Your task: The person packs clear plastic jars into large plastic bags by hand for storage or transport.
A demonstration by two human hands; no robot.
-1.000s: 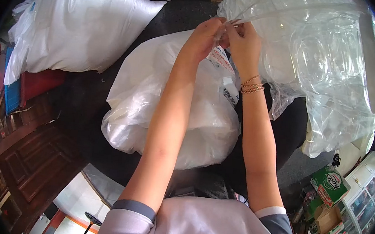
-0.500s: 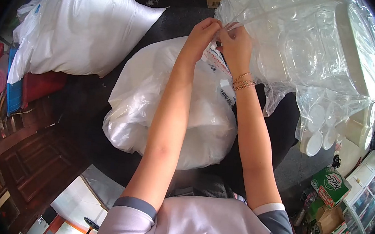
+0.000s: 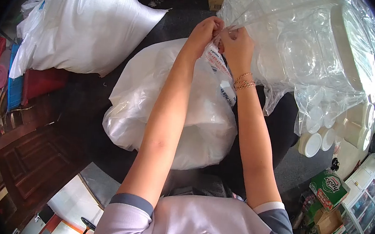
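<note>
My left hand (image 3: pixel 206 34) and my right hand (image 3: pixel 236 46) meet at the top centre, fingers pinched together. Between them is gathered clear plastic, a twisted end of the large clear plastic bag (image 3: pixel 275 48) that spreads to the upper right. Rounded clear containers show through that bag. Under my forearms a bulging whitish plastic bag (image 3: pixel 150 77) rests on my lap. A strip with red and dark print (image 3: pixel 219 61) runs down from just below my fingers. My fingertips partly hide the gathered plastic.
A full white sack (image 3: pixel 83 26) stands at upper left beside red and blue crates (image 3: pixel 15 75). Round white lids (image 3: pixel 310 144) and white tubs (image 3: pixel 357 133) lie at right. A green carton (image 3: pixel 329 187) sits lower right, a wooden door (image 3: pixel 24 169) lower left.
My fingers have shifted slightly on the gathered plastic, and both hands stay close together. The view has moved a little; the bags keep their places.
</note>
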